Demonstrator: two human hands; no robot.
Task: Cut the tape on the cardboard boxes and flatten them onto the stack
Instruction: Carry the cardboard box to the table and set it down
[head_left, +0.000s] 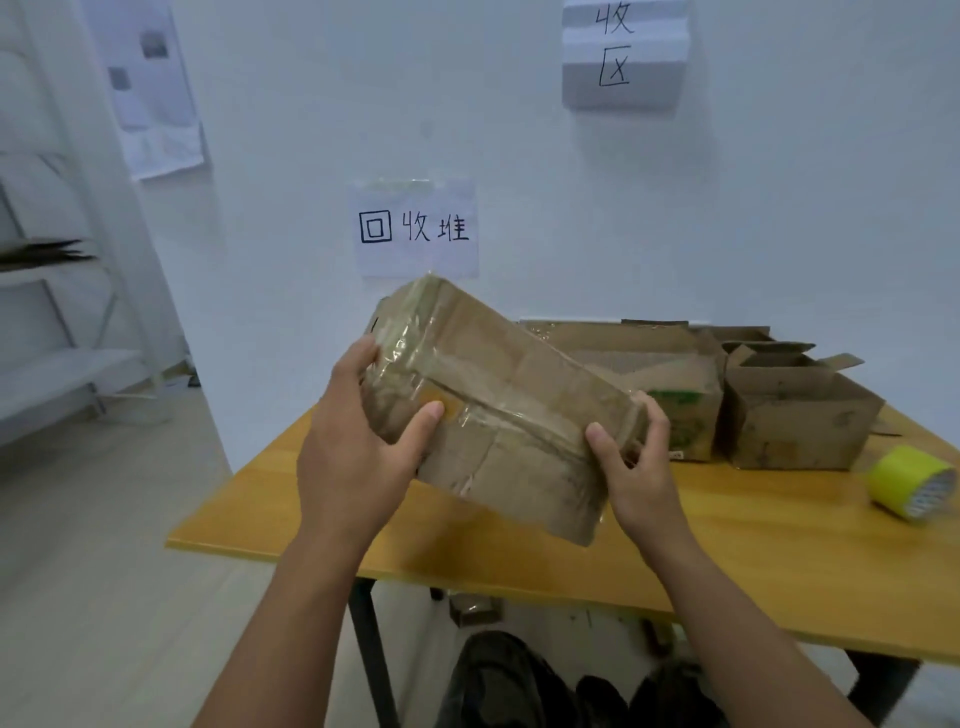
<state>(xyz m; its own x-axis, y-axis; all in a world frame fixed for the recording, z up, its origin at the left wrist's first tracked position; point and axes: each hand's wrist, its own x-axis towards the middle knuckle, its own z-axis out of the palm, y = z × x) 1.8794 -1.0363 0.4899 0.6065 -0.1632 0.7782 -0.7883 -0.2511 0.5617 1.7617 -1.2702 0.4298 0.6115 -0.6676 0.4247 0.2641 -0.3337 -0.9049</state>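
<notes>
Both hands hold a sealed cardboard box (498, 410) tilted in the air above the near edge of the bench (519, 551). The left hand (363, 441) grips its left end, fingers (358, 358) curled over the far edge and thumb pressed flat on the taped seam (467, 405). The right hand (634, 467) clasps the right end, fingers curled round the corner and thumb on the near face.

Clear tape runs along the seam between the two thumbs and wraps the end under the left fingers; it looks uncut, though glare makes this hard to confirm. No cutter shows in either hand.

Beyond the right fingers sit two opened boxes: a green-printed box (670, 405) and a small open box (795, 415), both unflattened. A yellow tape roll (909, 480) lies well to their right.

So the work seems early: this box needs cutting, and all three await flattening and stacking.
</notes>
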